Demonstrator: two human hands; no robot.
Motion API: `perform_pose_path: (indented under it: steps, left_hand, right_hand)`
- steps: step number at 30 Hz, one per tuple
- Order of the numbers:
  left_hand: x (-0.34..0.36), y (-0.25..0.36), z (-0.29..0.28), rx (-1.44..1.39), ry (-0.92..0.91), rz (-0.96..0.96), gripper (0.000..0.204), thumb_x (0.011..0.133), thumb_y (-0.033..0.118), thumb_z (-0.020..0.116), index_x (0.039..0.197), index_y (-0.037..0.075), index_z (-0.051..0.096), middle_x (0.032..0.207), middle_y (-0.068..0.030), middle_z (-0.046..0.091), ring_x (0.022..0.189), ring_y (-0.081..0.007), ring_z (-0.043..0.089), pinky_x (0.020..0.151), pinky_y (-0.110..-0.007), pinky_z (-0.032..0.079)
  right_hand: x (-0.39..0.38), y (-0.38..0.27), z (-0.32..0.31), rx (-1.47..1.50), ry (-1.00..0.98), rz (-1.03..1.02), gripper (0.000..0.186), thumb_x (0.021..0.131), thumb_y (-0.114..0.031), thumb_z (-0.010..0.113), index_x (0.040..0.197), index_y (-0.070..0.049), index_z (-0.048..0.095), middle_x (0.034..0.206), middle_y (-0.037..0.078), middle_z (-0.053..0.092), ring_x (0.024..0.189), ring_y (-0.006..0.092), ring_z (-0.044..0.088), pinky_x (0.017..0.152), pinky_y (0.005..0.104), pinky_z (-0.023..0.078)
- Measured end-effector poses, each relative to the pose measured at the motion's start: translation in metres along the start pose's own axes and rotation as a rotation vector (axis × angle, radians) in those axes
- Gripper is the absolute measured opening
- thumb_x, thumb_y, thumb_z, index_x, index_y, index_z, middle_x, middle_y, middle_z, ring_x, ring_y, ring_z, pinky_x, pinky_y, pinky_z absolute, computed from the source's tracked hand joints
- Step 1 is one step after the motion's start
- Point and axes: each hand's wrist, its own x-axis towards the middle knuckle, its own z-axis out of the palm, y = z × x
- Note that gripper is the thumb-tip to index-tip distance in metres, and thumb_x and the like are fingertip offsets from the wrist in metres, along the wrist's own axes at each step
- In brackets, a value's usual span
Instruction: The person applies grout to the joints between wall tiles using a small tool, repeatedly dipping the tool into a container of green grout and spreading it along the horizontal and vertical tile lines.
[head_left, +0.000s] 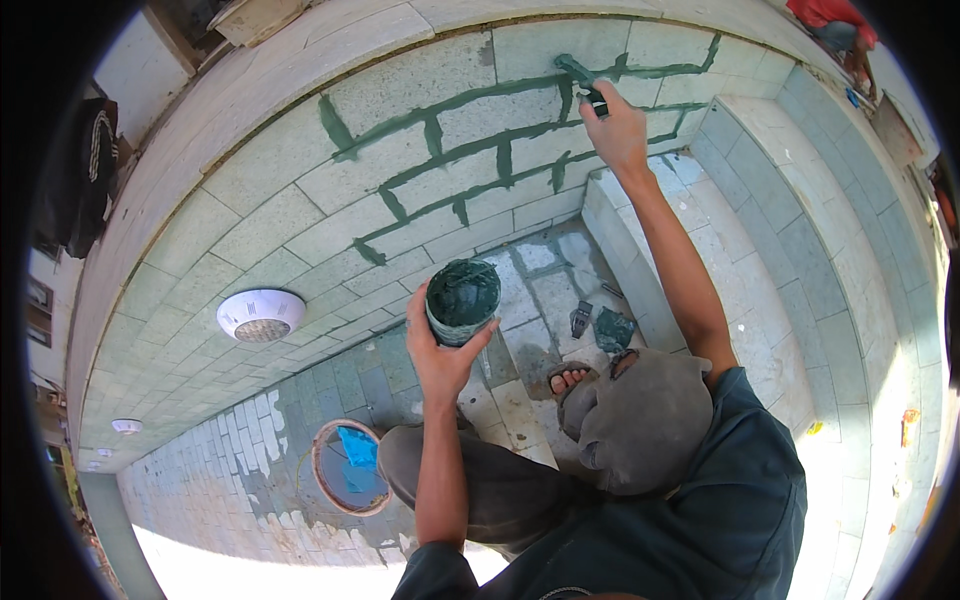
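In my left hand [450,360] is a round tub [462,295] of dark green paste, held at the middle of the view, its rim smeared with the paste. My right hand [615,130] grips a small paste-coated spatula [575,72], whose end is on a tile joint high on the curved wall of pale stone tiles [380,85]. Thick green lines of paste [450,150] run along several joints around and below the spatula, some in short uprights between the rows.
Tiled steps [760,210] rise at my right. Near my sandaled foot lie a dark tool [580,320] and a green-smeared piece [613,330]. A bucket [322,455] with blue plastic stands at lower left. A round white light [260,315] juts from the wall. Another person [840,30] is at top right.
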Motion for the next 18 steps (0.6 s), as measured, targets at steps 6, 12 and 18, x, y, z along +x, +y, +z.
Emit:
perform_pose_path:
  steps: [6,12,18]
  left_hand:
    - [0.000,-0.001,0.003,0.017,-0.002,0.006,0.085,0.061,0.021,0.091,0.132,0.000,0.048,0.121,-0.0158,0.059,0.110,-0.0276,0.060,0.094,-0.038,0.046]
    - [-0.001,0.000,0.005,-0.005,-0.011,-0.011,0.085,0.062,0.021,0.091,0.132,0.000,0.048,0.121,-0.0159,0.059,0.110,-0.0282,0.060,0.094,-0.039,0.047]
    - [-0.001,-0.001,0.006,0.020,-0.017,-0.003,0.085,0.062,0.021,0.091,0.132,0.000,0.048,0.122,-0.0161,0.059,0.110,-0.0279,0.060,0.095,-0.038,0.046]
  right_hand:
    - [0.008,-0.002,0.000,0.089,0.001,-0.003,0.027,0.086,-0.019,0.068,0.109,-0.008,0.056,0.076,0.016,0.069,0.070,0.0384,0.068,0.062,0.0412,0.053]
    - [0.014,-0.002,-0.004,0.150,-0.022,0.071,0.033,0.090,-0.020,0.065,0.115,-0.005,0.050,0.074,0.018,0.069,0.068,0.0379,0.068,0.062,0.0412,0.053]
    - [0.015,0.000,0.002,0.233,0.018,0.091,0.032,0.092,-0.019,0.063,0.115,-0.001,0.049,0.075,0.017,0.069,0.065,0.0287,0.071,0.058,0.0370,0.053]
